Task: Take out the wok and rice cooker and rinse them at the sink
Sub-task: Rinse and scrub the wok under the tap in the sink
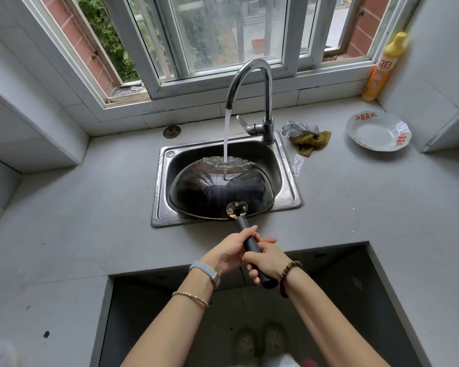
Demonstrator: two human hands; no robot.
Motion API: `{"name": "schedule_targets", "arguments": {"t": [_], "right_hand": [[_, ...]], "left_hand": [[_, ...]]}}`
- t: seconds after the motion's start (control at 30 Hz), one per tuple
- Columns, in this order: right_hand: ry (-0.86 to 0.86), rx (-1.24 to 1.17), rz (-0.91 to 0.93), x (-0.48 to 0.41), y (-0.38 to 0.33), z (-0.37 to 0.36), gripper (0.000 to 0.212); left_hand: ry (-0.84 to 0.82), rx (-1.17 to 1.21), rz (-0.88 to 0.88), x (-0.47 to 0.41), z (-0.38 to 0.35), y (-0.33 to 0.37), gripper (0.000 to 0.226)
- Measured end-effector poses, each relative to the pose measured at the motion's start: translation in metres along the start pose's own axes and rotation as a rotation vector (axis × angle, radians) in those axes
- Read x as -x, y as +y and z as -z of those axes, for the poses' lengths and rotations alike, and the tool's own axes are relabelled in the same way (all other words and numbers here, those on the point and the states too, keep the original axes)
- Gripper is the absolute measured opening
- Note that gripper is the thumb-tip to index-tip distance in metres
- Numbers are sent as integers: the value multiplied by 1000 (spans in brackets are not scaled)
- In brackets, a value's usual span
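A black wok (212,192) lies upside down over the steel sink (286,186), its rounded underside facing up. Water runs from the curved tap (252,83) onto the wok's bottom and spreads over it. The wok's black handle (252,246) points toward me past the sink's front edge. My left hand (229,251) grips the handle from the left. My right hand (266,262) grips it just behind, nearer the handle's end. No rice cooker is in view.
A grey counter (90,207) surrounds the sink. Right of the tap lie a steel scourer (298,127) and a brownish cloth (310,143). A white patterned plate (378,131) sits at the right, a yellow detergent bottle (382,70) in the back corner. A window rises behind.
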State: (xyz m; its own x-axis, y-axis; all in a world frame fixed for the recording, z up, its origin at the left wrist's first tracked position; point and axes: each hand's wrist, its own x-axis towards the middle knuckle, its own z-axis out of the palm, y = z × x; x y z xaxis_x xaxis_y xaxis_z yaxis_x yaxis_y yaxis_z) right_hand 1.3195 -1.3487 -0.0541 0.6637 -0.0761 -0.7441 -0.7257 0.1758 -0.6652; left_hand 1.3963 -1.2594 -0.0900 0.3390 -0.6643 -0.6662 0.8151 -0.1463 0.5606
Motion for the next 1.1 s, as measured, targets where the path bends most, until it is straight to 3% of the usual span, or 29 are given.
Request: {"name": "schedule_targets", "arguments": {"t": [0.3,0.77,0.97,1.1], "right_hand": [[32,55,22,-7,37,-1,25],[-8,88,14,-9,37,-1,7],[-3,118,-108,-11,26,-5,8],[115,225,-115,-16,27,-11,17]], "left_hand": [[145,-86,5,-8,10,-29,41],[241,-146,4,1,6,-31,31],[281,-189,-34,-1,9,-37,25],[314,-299,-106,-3,10,-41,28]]}}
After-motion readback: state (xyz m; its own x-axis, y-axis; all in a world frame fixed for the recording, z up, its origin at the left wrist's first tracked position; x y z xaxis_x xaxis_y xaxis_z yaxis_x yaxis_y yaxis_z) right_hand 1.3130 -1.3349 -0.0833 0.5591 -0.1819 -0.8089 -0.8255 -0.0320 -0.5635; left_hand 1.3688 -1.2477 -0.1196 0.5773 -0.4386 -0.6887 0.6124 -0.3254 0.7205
